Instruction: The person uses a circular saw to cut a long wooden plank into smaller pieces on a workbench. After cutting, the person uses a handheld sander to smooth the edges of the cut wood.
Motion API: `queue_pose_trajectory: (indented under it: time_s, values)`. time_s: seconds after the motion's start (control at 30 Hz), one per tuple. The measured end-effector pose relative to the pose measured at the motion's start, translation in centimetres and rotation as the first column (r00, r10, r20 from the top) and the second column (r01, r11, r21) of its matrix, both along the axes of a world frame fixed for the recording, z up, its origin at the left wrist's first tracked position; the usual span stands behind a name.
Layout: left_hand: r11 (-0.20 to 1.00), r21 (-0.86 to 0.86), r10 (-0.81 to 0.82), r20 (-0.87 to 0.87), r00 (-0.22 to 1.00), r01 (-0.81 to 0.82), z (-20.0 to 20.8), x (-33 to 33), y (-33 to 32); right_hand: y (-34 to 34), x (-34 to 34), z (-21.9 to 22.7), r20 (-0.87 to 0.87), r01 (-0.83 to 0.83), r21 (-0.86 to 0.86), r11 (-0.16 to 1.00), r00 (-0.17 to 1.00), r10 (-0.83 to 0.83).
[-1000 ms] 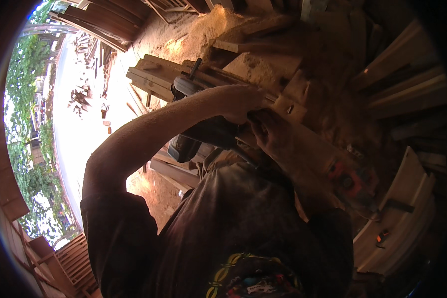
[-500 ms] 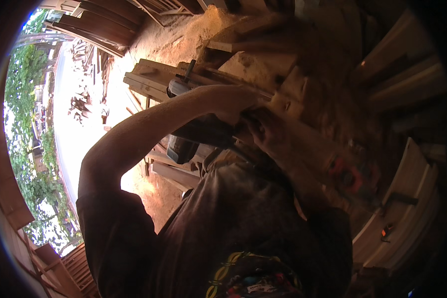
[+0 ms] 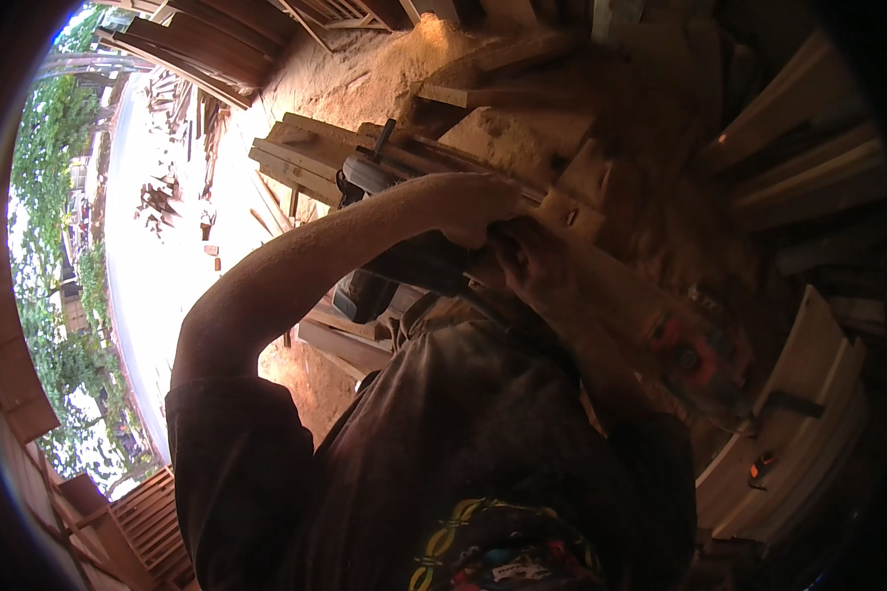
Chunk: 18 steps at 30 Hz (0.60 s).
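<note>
My left arm reaches across a grey and black power machine, and my left hand is bent down over its right end. The fingers of that hand are mostly hidden in shadow. Just below and to the right, my right hand is closed, its fingers curled close to the left hand. Whatever the right hand grips is too dark to make out. A wooden piece with a slot lies just beyond the hands. Long boards stick out behind the machine to the left.
Sawdust covers the ground ahead. A red and black tool lies at the right, near a pale plank with an orange and black object on it. Dark boards are stacked at the far left; more timber lies right.
The view has shifted slightly, and my left elbow sits a little further right. Both hands stay in about the same place at the machine.
</note>
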<state>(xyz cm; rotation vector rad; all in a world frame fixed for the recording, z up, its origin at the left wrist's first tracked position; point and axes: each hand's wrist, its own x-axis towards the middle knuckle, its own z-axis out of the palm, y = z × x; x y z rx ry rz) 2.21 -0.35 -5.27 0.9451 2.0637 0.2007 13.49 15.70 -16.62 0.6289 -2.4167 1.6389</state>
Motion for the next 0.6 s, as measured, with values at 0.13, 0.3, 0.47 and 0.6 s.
queue_pose_trajectory:
  time_s: [0.13,0.3,0.47,0.6]
  values:
    - [0.998,-0.009,-0.059,-0.046,0.997,0.059,0.2,0.0,0.2,0.0,-0.2,0.8,-0.021,0.019,-0.008,1.0,1.0,-0.019]
    - [0.994,-0.102,-0.042,-0.02,0.999,0.04,0.4,-0.1,0.7,0.7,0.2,2.0,-0.01,-0.051,0.072,0.996,0.999,0.051]
    - [0.996,-0.069,0.064,-0.014,0.998,-0.065,0.1,0.1,0.2,0.8,0.0,1.4,-0.097,-0.072,0.151,0.986,0.991,0.087]
    - [0.999,0.02,-0.042,-0.066,0.997,0.044,0.0,0.1,0.1,0.5,-0.3,1.3,-0.315,0.04,0.317,0.948,0.947,0.065]
